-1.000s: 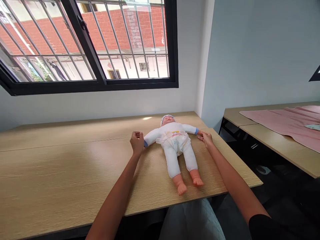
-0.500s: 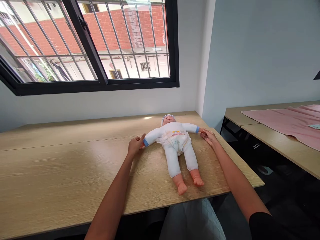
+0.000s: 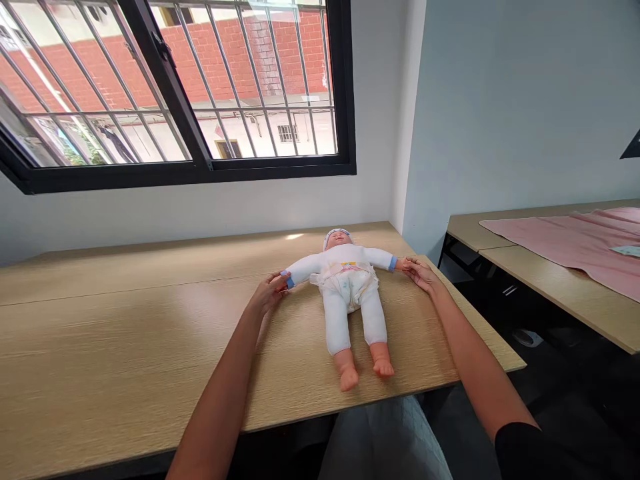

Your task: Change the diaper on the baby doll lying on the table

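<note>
A baby doll (image 3: pixel 345 270) lies on its back on the wooden table, its head toward the window and its bare feet toward me. It has a white body with blue cuffs, a patterned cap and a diaper (image 3: pixel 350 285) round its hips. Both its arms are stretched out sideways. My left hand (image 3: pixel 270 291) is closed on the doll's hand at the left, by the blue cuff. On the other side my right hand (image 3: pixel 420 273) holds the doll's other hand between thumb and fingers.
The wooden table (image 3: pixel 150 347) ends just in front of my legs. Behind it is a wall with a barred window (image 3: pixel 210 167). To the right, across a gap, a second table (image 3: pixel 560 280) carries a pink cloth (image 3: pixel 565 243).
The doll's legs and feet have swung a little to the left. My left hand has shifted slightly on the doll's hand, and my right hand keeps its hold.
</note>
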`<state>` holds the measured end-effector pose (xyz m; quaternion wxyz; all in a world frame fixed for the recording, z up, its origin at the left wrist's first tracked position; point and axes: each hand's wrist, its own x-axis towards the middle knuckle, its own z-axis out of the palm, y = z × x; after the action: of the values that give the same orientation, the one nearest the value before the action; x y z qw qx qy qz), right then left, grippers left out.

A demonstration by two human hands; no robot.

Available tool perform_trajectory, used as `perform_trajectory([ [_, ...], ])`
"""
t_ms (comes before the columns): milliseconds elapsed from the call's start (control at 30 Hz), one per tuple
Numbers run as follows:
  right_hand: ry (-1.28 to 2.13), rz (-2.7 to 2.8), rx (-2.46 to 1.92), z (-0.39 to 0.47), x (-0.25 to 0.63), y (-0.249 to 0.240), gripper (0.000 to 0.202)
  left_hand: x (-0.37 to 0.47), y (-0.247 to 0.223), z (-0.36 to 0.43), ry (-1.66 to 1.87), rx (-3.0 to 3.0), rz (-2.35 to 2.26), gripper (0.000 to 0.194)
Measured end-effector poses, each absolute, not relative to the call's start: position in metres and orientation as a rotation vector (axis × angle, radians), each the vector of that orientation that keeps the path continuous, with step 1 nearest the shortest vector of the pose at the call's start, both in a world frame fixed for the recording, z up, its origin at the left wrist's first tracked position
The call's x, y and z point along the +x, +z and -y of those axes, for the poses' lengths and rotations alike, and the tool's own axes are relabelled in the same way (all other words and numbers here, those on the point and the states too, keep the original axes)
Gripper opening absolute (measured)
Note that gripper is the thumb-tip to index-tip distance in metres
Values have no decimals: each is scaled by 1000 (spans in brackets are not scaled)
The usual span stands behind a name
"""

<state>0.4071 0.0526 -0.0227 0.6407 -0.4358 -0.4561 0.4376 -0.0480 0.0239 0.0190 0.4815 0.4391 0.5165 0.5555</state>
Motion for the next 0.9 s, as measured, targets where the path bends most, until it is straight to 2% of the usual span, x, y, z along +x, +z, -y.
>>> perform_trajectory([
  [133,1036,1056,-1038,-54,407,-21,12,-47,15,-24,1337,1062,-1219,55],
  [267,1019,1091,-1079,-57,405,-22,14,-46,15,-23,1371,1088,-1231,59],
  [633,798,1260,-1127,-63,388,-32,52,-37,15,-23,1526,980,-1178,38],
  [767,630,1375,-1148,-66,386,-41,60,-37,13,-22,1515,948,-1063,48],
  [900,619,1388,-1160,-65,387,-43,57,-38,9,-23,1490,962,-1005,53],
])
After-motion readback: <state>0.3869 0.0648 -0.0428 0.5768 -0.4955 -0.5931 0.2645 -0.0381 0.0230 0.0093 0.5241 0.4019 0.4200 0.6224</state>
